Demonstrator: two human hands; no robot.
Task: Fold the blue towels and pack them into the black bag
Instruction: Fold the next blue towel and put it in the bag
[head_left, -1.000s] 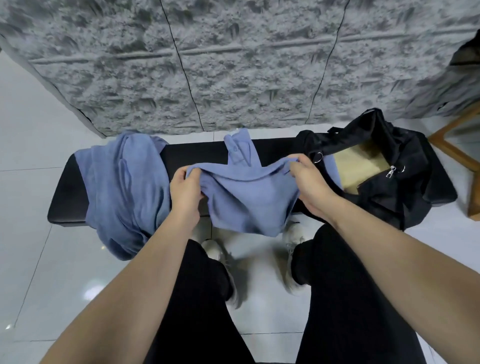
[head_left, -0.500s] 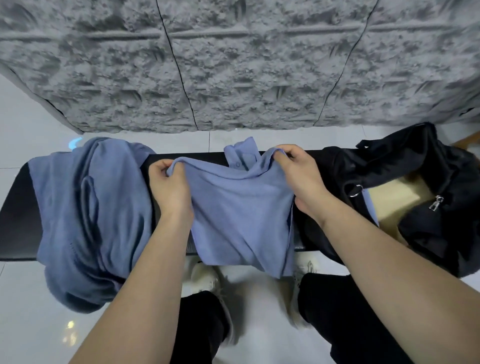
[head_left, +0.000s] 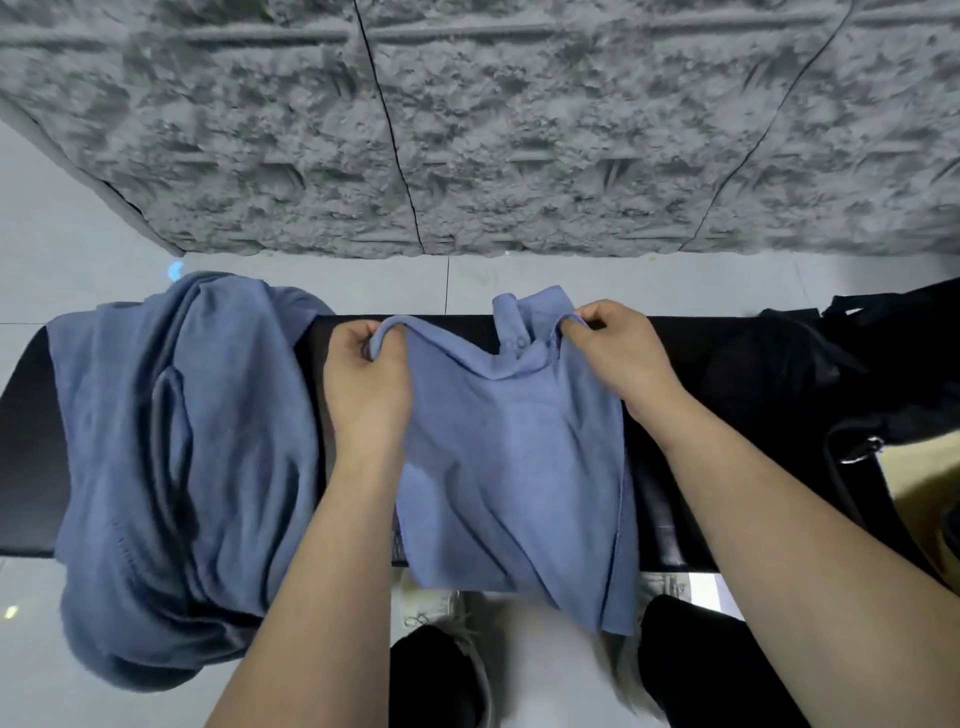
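- A rough grey stone-textured wall (head_left: 519, 130) stands behind a pale tiled floor (head_left: 62, 234), and a long black padded bench (head_left: 675, 364) runs across in front of me.
- My left hand (head_left: 363, 384) grips the upper left corner of a smaller blue cloth towel (head_left: 514, 467), fingers curled round its bunched edge.
- My right hand (head_left: 618, 353) pinches the towel's upper right corner, thumb and fingers closed on the fabric.
- That towel lies across the middle of the bench between my hands, its lower edge hanging over the near side towards my knees; a narrow flap of it sticks up past the far edge.
- A larger crumpled blue towel (head_left: 171, 457) is heaped on the bench's left end, draping down over the front, well apart from the bag.
- The open black fabric bag (head_left: 883, 374) sits at the right end, a tan lining (head_left: 930, 493) showing inside.
- My white shoes (head_left: 447, 613) show below the bench.
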